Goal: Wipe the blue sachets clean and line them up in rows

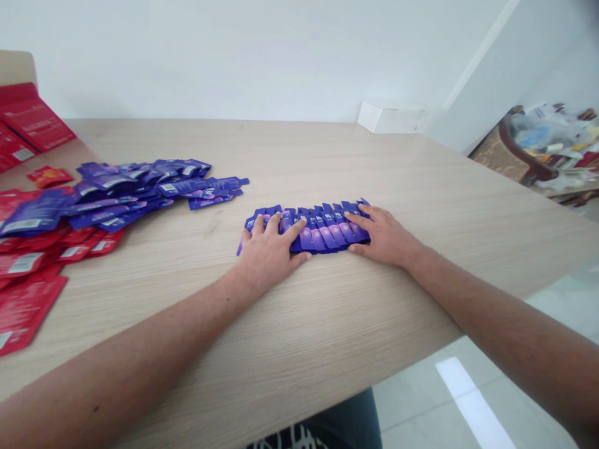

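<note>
Purple sachets (pixel 331 229), pink-patterned, in overlapping row

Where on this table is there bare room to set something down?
Bare tabletop shows beyond the row of purple packets, up to the white box, and right of the right hand. A strip also lies between the forearms, in front of the row. The left side is crowded: a purple pile, red packets and a red carton sit close together.

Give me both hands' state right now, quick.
Left hand: open, spread over the left end of the purple packet row.
Right hand: open, touching the row's right end.
</note>
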The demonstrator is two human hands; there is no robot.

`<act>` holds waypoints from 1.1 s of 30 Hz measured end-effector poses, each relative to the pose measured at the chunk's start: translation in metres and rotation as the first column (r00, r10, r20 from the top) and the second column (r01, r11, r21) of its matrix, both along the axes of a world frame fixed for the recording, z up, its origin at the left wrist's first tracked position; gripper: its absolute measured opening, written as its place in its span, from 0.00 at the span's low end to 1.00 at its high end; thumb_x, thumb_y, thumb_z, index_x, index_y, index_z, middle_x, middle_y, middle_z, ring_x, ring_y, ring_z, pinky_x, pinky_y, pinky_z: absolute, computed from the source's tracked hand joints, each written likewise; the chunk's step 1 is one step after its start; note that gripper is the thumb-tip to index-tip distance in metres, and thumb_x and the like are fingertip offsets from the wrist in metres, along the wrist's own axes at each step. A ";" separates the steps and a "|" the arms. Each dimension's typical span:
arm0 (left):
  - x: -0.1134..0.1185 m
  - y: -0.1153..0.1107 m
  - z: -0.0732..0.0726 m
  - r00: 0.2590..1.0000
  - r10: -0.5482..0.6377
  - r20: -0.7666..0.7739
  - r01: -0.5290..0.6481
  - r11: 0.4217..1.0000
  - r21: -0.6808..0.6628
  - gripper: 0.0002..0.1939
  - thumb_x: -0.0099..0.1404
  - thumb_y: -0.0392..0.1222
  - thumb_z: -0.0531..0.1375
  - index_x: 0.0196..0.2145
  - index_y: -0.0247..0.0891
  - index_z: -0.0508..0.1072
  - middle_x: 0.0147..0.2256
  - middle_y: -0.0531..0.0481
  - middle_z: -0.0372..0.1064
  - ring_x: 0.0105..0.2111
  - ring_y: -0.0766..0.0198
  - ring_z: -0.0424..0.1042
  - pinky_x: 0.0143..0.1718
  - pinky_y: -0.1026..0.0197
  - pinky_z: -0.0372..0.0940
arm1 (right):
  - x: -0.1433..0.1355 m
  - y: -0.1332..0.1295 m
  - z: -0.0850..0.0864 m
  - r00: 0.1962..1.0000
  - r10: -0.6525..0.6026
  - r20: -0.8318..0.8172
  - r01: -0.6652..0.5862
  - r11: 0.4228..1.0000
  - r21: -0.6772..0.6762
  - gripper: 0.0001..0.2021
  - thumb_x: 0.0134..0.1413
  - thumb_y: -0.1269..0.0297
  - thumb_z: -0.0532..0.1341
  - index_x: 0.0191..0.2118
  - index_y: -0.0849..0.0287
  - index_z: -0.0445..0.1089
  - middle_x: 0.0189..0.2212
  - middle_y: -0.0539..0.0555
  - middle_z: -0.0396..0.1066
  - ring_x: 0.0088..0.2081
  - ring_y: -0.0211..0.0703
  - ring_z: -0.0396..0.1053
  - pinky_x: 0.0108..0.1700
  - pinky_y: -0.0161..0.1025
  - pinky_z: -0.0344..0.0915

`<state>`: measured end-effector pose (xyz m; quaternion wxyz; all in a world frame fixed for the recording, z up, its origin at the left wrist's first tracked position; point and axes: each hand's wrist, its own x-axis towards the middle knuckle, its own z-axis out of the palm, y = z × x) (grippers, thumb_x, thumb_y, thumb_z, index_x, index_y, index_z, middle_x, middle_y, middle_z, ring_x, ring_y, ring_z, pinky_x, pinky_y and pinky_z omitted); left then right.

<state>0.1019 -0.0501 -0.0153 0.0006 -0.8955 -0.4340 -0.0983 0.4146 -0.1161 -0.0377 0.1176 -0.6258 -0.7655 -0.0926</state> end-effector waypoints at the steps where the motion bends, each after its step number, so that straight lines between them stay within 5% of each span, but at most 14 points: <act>1: 0.001 0.000 0.000 1.000 -0.002 0.000 0.002 1.000 0.001 0.41 0.63 0.72 0.54 0.69 0.63 0.51 0.69 0.45 0.49 0.66 0.29 0.47 0.60 0.29 0.49 | -0.002 0.002 0.000 1.000 0.002 -0.003 -0.002 1.000 0.007 0.42 0.52 0.36 0.62 0.69 0.52 0.59 0.68 0.63 0.54 0.65 0.71 0.54 0.65 0.65 0.52; 13: 0.010 0.029 -0.001 1.000 0.003 0.015 -0.004 1.000 0.014 0.40 0.63 0.72 0.52 0.69 0.62 0.52 0.69 0.44 0.49 0.66 0.30 0.48 0.60 0.29 0.49 | -0.009 0.044 -0.002 1.000 0.013 0.004 -0.014 1.000 0.022 0.41 0.53 0.36 0.62 0.68 0.53 0.60 0.66 0.65 0.56 0.65 0.69 0.55 0.66 0.62 0.53; 33: 0.038 0.125 -0.005 1.000 0.002 -0.002 -0.002 1.000 0.030 0.41 0.62 0.75 0.51 0.69 0.66 0.48 0.68 0.45 0.51 0.66 0.32 0.48 0.59 0.31 0.51 | 0.008 0.135 -0.013 1.000 -0.016 -0.002 0.016 0.998 0.063 0.41 0.53 0.35 0.61 0.68 0.51 0.61 0.65 0.64 0.58 0.66 0.67 0.55 0.65 0.61 0.54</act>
